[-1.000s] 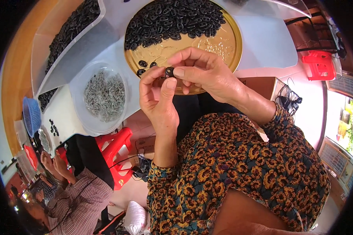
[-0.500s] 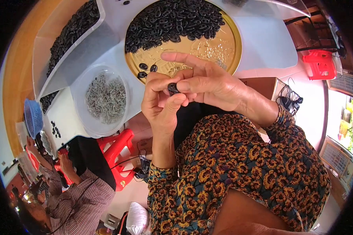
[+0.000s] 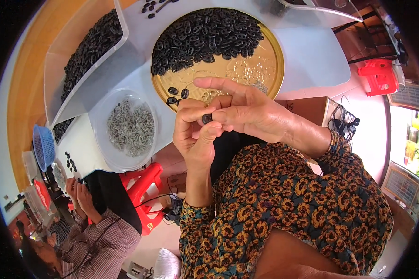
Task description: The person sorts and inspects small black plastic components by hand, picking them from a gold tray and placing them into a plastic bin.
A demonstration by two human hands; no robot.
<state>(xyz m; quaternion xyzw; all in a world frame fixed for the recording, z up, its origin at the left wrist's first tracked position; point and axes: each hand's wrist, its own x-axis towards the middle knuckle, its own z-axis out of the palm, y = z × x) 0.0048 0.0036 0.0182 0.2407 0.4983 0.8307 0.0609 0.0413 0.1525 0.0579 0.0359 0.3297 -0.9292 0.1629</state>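
Close in front of me, just off the near rim of the round gold tray [image 3: 280, 69], my two hands meet on one small black cord lock [image 3: 206, 119]. My left hand [image 3: 194, 132] is closed, pinching it between thumb and fingers. From the right, my right hand [image 3: 260, 114] presses its thumb against the same piece; its index finger stretches out over the tray. Fingers partly cover the piece, so its inner side is hidden. A dense pile of black two-holed oval cord locks [image 3: 209, 35] fills the tray's far half. A few loose ones [image 3: 172, 90] lie near its left rim.
Left of the tray stands a clear round bowl [image 3: 99, 132] of small metal springs [image 3: 131, 128]. Behind it is a clear bin [image 3: 86, 95] of black parts. A blue basket [image 3: 43, 148], red stools [image 3: 146, 197] and a co-worker's hands [image 3: 81, 195] are farther left.
The view has shifted slightly, so the tray and bowl sit lower. My hands keep their grip on the cord lock, which appears turned a little. The co-worker's hands have come together.
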